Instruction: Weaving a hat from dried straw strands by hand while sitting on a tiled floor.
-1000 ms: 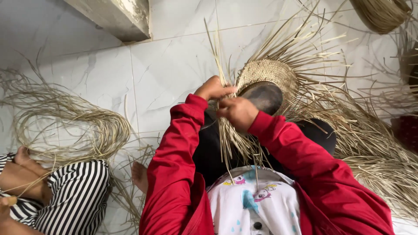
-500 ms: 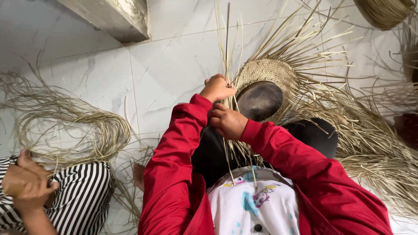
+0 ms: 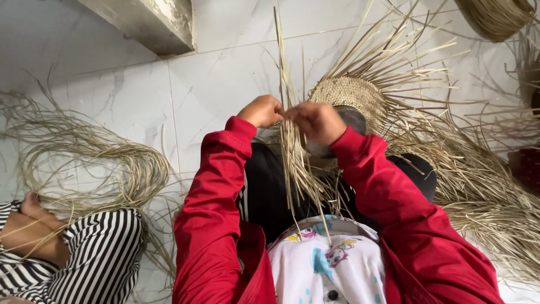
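Straw strands are pinched between both hands, left and right, held close together.

Dry straw, glossy tile, soft cloth.
Straw strands pinched btwn left hand & right hand: dry, matt, stiff, pale tan. Woven piece just beyond right hand: rough plaited fibre. Floor tiles past left hand: glossy, smooth, marbled white. Sleeves: red matt cloth.
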